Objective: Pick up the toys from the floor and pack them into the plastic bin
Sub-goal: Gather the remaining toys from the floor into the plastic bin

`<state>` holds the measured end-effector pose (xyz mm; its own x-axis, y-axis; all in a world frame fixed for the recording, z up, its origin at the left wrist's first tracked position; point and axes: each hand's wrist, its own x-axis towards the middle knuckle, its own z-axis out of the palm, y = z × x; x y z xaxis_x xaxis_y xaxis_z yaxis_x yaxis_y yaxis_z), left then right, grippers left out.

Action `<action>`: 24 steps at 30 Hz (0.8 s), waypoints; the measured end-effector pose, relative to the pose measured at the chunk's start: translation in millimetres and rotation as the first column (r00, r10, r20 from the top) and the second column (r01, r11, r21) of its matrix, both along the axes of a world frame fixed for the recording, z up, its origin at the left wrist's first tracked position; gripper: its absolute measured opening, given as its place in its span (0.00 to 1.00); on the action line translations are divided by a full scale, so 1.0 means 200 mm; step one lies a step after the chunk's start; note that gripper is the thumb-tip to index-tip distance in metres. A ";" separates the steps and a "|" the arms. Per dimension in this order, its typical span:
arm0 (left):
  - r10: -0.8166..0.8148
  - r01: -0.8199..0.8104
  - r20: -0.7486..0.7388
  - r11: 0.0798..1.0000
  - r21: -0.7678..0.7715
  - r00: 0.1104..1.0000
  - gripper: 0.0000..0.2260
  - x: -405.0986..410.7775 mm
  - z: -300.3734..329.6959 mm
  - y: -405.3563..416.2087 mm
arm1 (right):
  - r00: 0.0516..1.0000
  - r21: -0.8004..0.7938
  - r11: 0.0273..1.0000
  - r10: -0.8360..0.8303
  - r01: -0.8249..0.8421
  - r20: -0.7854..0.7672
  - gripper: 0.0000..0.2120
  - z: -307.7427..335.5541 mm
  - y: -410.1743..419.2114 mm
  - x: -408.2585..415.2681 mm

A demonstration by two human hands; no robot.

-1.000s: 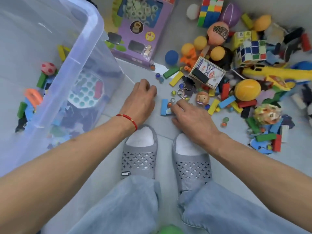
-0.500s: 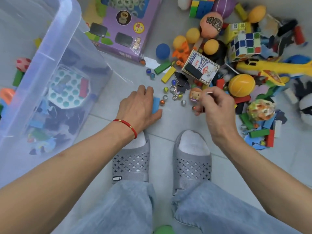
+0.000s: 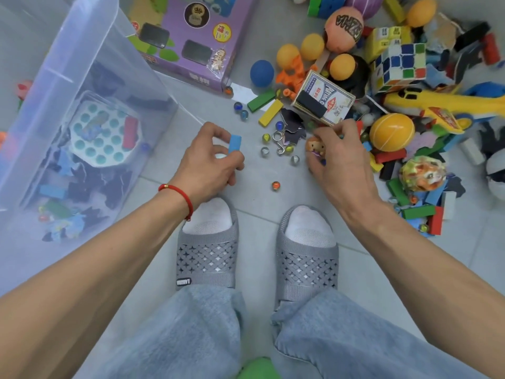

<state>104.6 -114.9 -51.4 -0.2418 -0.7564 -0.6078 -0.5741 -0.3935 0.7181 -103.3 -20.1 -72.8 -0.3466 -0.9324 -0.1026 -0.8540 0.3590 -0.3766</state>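
Right of the plastic bin (image 3: 82, 86), marbles (image 3: 264, 151) litter the floor; left hand (image 3: 210, 162) pinches a blue block (image 3: 235, 143), right hand (image 3: 338, 160) grips a small doll (image 3: 316, 147)

Bare floor (image 3: 257, 214) between hands, loose marbles (image 3: 275, 185) scattered ahead, toy pile (image 3: 410, 160) crowding right

plastic bin (image 3: 90, 64) cut off left; doll (image 3: 317, 147) partly hidden by right hand (image 3: 341, 165); purple box (image 3: 196, 36) cropped top
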 end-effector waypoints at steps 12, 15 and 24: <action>-0.819 0.860 0.290 0.418 -0.293 0.496 0.13 -0.15 -0.12 0.20 | 0.193 0.308 0.777 -0.477 0.549 0.858 0.11 0.10 0.19 -0.07; -0.829 0.917 0.424 0.242 -0.316 0.365 0.13 -0.19 -0.16 0.22 | 0.619 0.182 0.872 -0.456 0.454 0.640 0.16 0.06 0.23 -0.05; -0.601 0.687 0.336 0.600 -0.409 0.725 0.09 -0.15 -0.14 0.18 | 0.995 0.026 0.994 0.102 -0.102 -0.008 0.09 -0.07 0.19 0.00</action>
